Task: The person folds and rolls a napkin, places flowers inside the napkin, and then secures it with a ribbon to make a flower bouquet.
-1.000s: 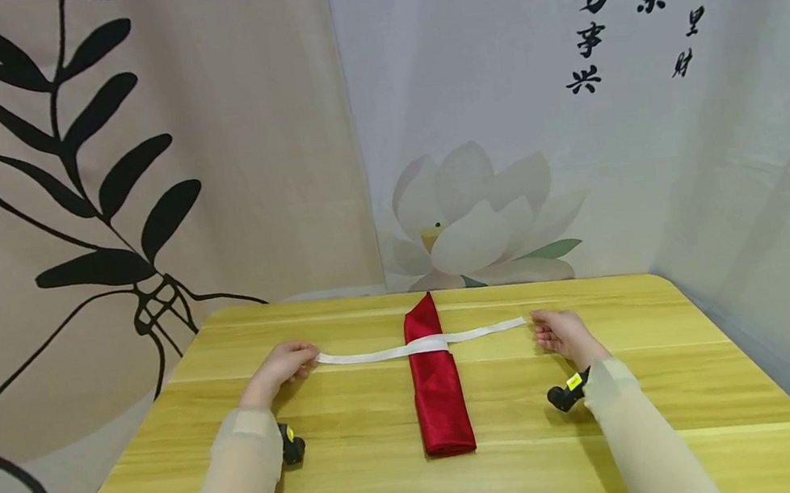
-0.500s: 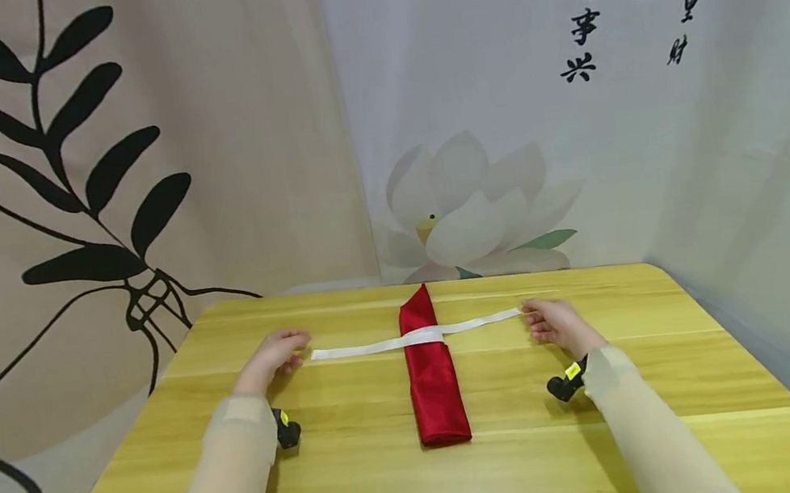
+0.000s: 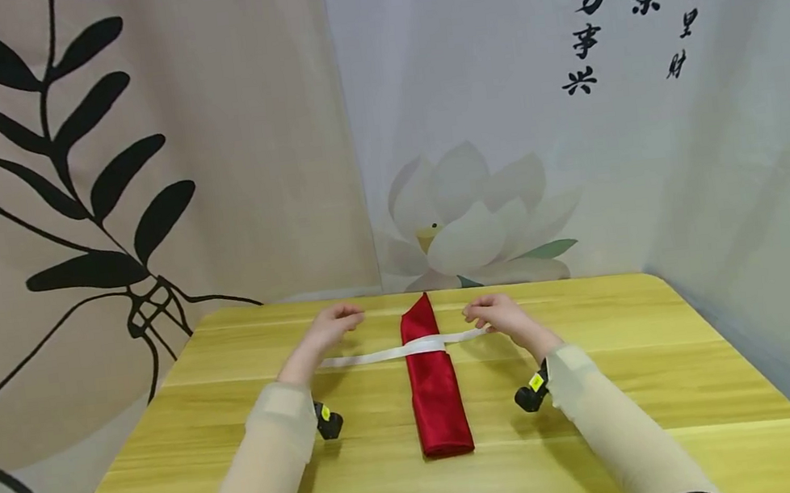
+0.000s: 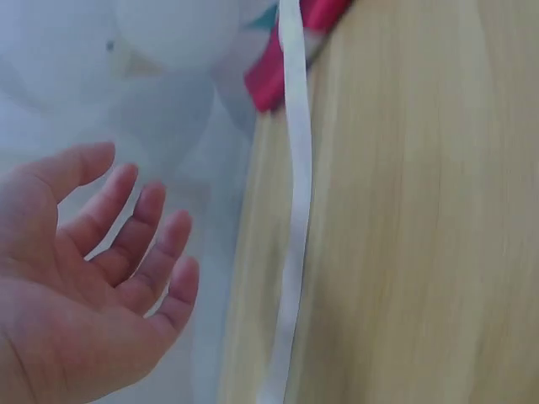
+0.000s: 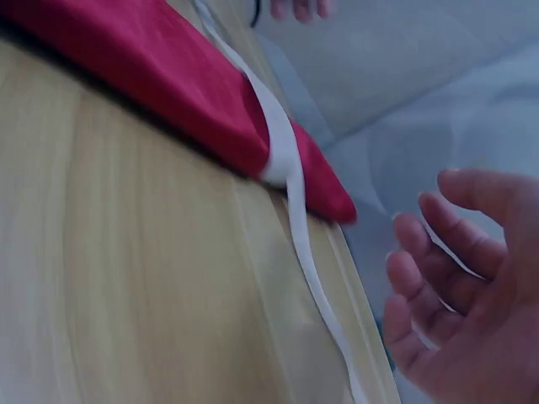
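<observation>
A rolled red satin cloth (image 3: 441, 408) lies lengthwise on the table, its pointed tip toward the far edge. Round its upper part runs a white ribbon (image 3: 371, 357), whose two loose tails stretch out to left and right. My left hand (image 3: 328, 334) hovers above the left tail; in the left wrist view its fingers (image 4: 150, 210) are relaxed, holding nothing. Over the right tail is my right hand (image 3: 509, 321), also bare, with fingers (image 5: 446, 257) gently bent in the right wrist view. There, the ribbon (image 5: 299, 227) lies apart from that hand.
The yellow wooden table (image 3: 579, 453) ends just beyond the cloth's tip. Behind it hangs a printed curtain (image 3: 265, 131) with leaves, a lotus and characters. Dark wrist cameras (image 3: 328, 422) sit under both sleeves.
Both hands have let go of the ribbon tails and moved inward toward the red cloth, rising over the ribbon. The cloth and ribbon stay in place on the table.
</observation>
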